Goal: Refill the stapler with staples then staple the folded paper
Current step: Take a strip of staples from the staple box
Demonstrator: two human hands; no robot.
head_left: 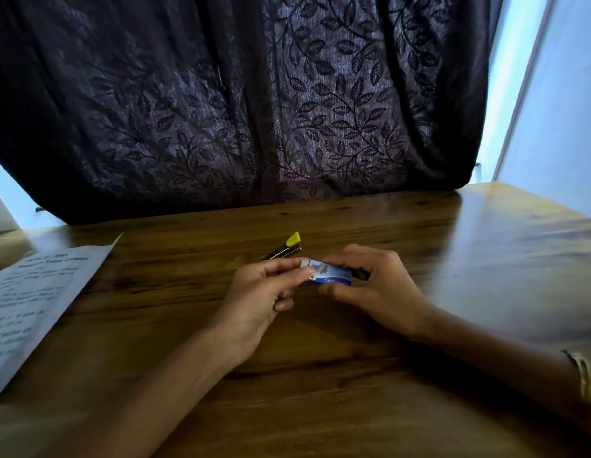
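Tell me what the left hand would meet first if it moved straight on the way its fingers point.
Probably the stapler, which lies just beyond the left hand; depth is hard to judge from one view.

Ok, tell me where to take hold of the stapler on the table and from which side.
Grip the stapler by its long sides, near the yellow end, coming from above. It lies flat on the table beyond both hands, so its sides are free, and its near end is hidden behind the left hand.
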